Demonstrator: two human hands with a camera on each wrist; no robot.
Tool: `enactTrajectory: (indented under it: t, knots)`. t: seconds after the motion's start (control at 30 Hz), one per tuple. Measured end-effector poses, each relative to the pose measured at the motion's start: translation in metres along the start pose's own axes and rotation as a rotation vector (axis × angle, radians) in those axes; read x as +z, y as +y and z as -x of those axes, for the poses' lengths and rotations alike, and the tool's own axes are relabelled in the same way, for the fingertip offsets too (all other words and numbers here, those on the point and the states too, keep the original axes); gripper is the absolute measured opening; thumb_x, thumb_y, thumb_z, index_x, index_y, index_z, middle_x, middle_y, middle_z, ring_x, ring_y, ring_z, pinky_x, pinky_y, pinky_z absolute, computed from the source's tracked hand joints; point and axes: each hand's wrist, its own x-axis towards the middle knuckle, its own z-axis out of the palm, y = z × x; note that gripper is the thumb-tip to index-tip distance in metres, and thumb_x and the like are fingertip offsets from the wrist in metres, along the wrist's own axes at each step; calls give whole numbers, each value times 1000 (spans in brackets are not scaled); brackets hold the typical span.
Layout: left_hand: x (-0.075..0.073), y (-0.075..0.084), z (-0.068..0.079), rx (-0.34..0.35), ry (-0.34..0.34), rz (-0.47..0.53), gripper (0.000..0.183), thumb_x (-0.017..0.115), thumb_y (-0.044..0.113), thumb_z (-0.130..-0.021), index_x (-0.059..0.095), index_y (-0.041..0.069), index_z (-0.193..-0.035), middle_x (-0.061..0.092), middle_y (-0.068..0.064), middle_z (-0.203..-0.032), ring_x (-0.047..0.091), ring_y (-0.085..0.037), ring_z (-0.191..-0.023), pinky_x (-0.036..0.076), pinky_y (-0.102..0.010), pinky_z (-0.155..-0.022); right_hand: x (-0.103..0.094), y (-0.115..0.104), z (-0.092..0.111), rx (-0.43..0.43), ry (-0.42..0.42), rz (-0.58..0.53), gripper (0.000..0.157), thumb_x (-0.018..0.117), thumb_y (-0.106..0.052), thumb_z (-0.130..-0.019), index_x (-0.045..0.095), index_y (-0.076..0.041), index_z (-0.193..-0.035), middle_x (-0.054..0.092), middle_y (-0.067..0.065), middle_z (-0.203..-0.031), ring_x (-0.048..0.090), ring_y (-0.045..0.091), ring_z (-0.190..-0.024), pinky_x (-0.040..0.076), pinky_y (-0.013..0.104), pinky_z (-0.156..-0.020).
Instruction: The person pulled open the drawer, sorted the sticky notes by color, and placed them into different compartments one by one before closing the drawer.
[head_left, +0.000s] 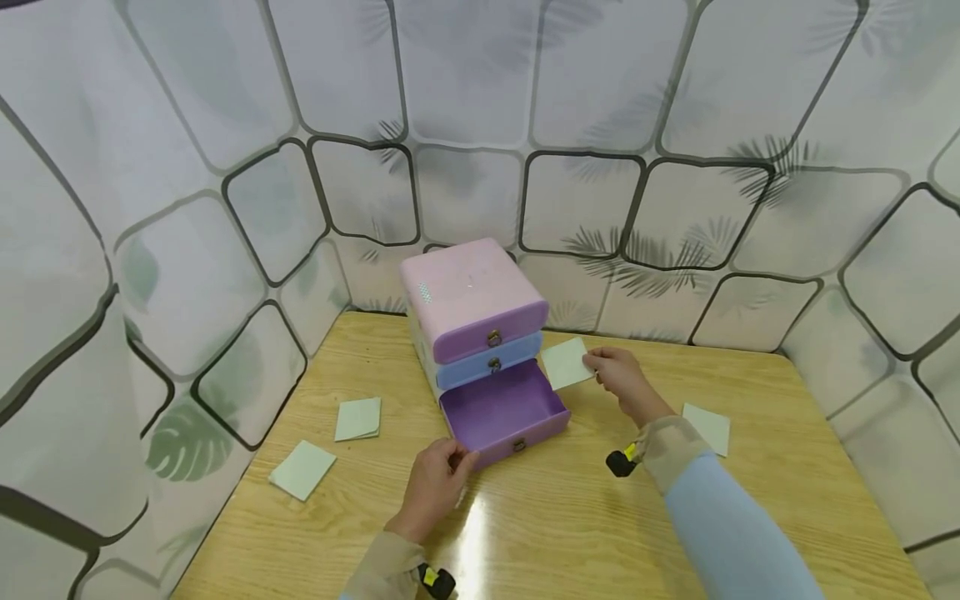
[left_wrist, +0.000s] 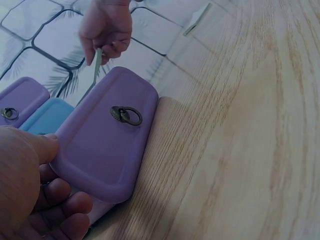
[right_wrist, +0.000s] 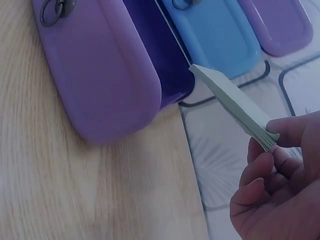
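My right hand (head_left: 621, 379) pinches a thin pad of pale green sticky notes (right_wrist: 235, 102) by one edge, thumb on one face and fingers on the other. The pad is held up just right of the small chest of drawers (head_left: 472, 287), beside its pulled-out bottom drawer (head_left: 502, 408). That drawer is purple with a metal ring pull (left_wrist: 126, 115), and its visible inside holds nothing. At the drawer's front left corner, my left hand (head_left: 435, 483) grips the edge between thumb and curled fingers. The blue middle drawer (head_left: 491, 360) sticks out slightly; the purple top drawer (head_left: 495, 331) is closed.
Two more pale green pads (head_left: 358, 418) lie on the wooden table (head_left: 585, 517) left of the chest. Another green pad (head_left: 707, 429) lies at the right, partly beyond my right forearm. A patterned curtain (head_left: 472, 100) stands around the table's back and sides.
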Motion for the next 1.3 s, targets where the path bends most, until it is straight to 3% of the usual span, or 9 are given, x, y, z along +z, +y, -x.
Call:
enactTrajectory:
  t: [0.17, 0.3, 0.53, 0.73, 0.97, 1.3]
  knots:
    - [-1, 2, 0, 7, 9, -5, 20, 70, 20, -89, 59, 17, -73, 50, 10, -69, 45, -3, -60, 42, -20, -53, 12, -10, 5, -41, -13, 67, 38, 55, -27, -98, 59, 3, -120, 60, 14, -113, 53, 25, -98, 46, 41, -87]
    - [-1, 3, 0, 12, 17, -11, 21, 71, 19, -89, 58, 17, -72, 50, 10, -69, 44, -3, -60, 41, -19, -53, 20, -13, 8, -77, -23, 151, 33, 57, -26, -96, 63, 2, -113, 60, 17, -120, 55, 29, -107, 46, 43, -90]
    - [0, 1, 0, 5, 18, -13, 21, 71, 20, -89, 58, 17, -72, 49, 10, -68, 44, -3, -59, 41, -19, -53, 33, -18, 11, -115, -48, 274, 26, 61, -24, -94, 68, -2, -106, 66, 11, -103, 57, 22, -88, 47, 33, -72]
    - [1, 0, 0, 9, 24, -14, 21, 72, 19, -88, 58, 17, -72, 50, 10, -68, 45, -3, -59, 41, -19, -52, 44, -22, 13, -149, -76, 360, 27, 62, -25, -93, 69, -4, -109, 67, 8, -104, 61, 20, -92, 51, 38, -79]
    - [1, -1, 0, -2, 18, -12, 21, 72, 20, -88, 59, 17, -73, 50, 11, -69, 45, -3, -60, 41, -19, -53, 60, -21, 10, -225, -116, 464, 20, 64, -22, -92, 72, -5, -98, 66, 3, -85, 59, 15, -73, 50, 32, -66]
    - [1, -2, -1, 8, 29, -3, 21, 71, 20, -88, 59, 16, -72, 50, 11, -68, 44, -2, -59, 41, -19, -52, 78, -23, 10, -320, -129, 594, 12, 66, -18, -88, 73, -8, -85, 67, 0, -80, 58, 14, -72, 50, 34, -70]
